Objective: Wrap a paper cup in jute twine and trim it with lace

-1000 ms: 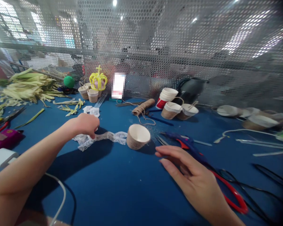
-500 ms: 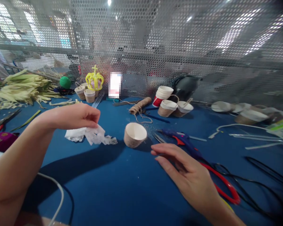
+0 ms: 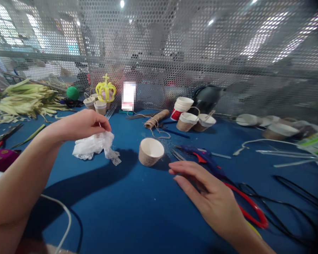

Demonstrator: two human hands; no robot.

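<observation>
A second ago the white lace (image 3: 91, 145) ran along the counter (image 3: 148, 218) right up to the paper cup (image 3: 145, 157); now it is bunched at the cup's nine o'clock, partly lifted, its loose tail dangling short of the cup. The left hand (image 3: 91, 123) has its grip pinched together on the upper edge of the lace. The right hand (image 3: 212, 201), at four o'clock from the cup, has scarcely changed: thumb and fingers apart, holding nothing. As I judge it, the lace is being picked up for handling, and none of it is on the cup, which stands free. The left thumb is hidden behind the fingers, and the folds make it impossible to tell whether this is one strip or several. The scissors (image 3: 178, 155) at three o'clock show only their blades, the phone (image 3: 128, 96) towards eleven is pixelated, and the purple item (image 3: 5, 158) far out at nine is cut off by the frame.
</observation>
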